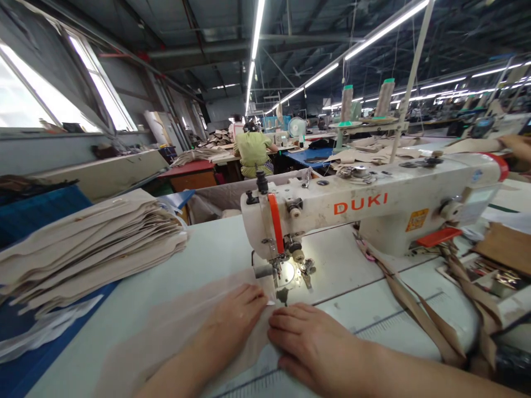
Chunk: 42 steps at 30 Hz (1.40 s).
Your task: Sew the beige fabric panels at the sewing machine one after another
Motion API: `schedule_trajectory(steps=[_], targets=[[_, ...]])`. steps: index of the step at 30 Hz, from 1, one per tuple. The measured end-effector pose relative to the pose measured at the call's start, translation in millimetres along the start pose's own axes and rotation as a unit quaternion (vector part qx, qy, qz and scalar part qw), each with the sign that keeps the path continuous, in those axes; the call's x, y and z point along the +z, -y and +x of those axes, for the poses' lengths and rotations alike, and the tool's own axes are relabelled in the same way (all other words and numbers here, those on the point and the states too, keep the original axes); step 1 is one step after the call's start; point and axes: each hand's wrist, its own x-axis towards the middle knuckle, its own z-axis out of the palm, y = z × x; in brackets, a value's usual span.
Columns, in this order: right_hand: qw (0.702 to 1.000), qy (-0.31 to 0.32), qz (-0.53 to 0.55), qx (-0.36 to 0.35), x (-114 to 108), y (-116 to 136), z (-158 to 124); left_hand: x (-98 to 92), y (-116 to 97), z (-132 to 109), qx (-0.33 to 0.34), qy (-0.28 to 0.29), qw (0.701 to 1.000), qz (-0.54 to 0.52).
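A white DUKI sewing machine (373, 207) stands on the pale table (199, 249), its needle and presser foot (286, 276) lit by a small lamp. A thin beige piece of fabric (174, 320) lies flat in front of the needle. My left hand (232, 323) rests on it, fingers stretched out flat toward the foot. My right hand (309, 342) lies beside it, fingers flat and pointing left, pressing the fabric edge just below the needle.
A tall stack of beige cut pieces (91, 243) sits at the left on blue cloth. Brown straps (418, 309) trail across the table at the right. Thread cones (346, 105) stand behind the machine. A person in a yellow-green top (253, 152) works farther back.
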Motion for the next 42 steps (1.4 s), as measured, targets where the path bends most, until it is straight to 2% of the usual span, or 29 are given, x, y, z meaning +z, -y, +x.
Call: schedule_trajectory(steps=[2,7,9,23,31,42], targets=[[1.0,-0.004,0.008,0.003,0.5,0.0,-0.6,0.0,1.5,0.6,0.017,0.003,1.0,-0.006],[1.0,-0.007,0.017,0.001,0.7,0.4,-1.0,2.7,-1.4,3.4,0.041,-0.047,0.998,-0.023],[1.0,-0.007,0.019,0.001,0.8,0.2,-1.0,3.8,-2.4,3.4,0.047,-0.049,0.998,-0.018],[1.0,-0.001,0.013,-0.002,1.2,-0.7,-0.7,13.1,-2.5,2.9,0.046,-0.066,0.996,0.024],[1.0,-0.002,0.01,-0.002,1.8,-1.4,-0.4,10.8,-5.6,5.6,0.058,-0.123,0.99,0.034],[1.0,0.017,0.007,-0.005,7.1,-4.8,2.0,18.5,-2.2,0.0,0.045,-0.102,0.993,0.03]])
